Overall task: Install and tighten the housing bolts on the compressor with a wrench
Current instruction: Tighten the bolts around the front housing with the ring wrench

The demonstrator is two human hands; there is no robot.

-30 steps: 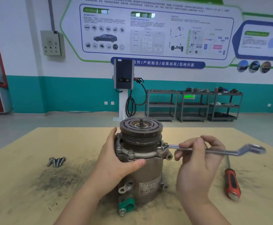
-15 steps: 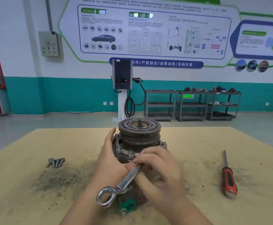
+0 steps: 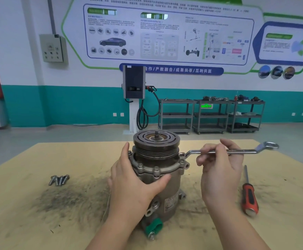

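Compressor [image 3: 157, 177]: upright mid-table, braced by left hand [image 3: 129, 179] wrapped around its body against turning. Wrench [image 3: 228, 151]: ring end seated on a bolt at compressor's right flange, shaft pinched by right hand [image 3: 219, 165] for leverage. Spare bolts [image 3: 59, 179]: well left of compressor.

Red-handled screwdriver [image 3: 249, 201] on table [image 3: 20, 222]; 3 shelf carts [image 3: 211, 115] behind.

The compressor [image 3: 157, 177] is showing dull bronze-grey metal with a green clamp [image 3: 154, 227] at its base. The wrench [image 3: 228, 151] is gleaming silver, the screwdriver [image 3: 249, 199] is wearing a red-and-black handle, and the tan worktop [image 3: 29, 222] is carrying dark smudges.
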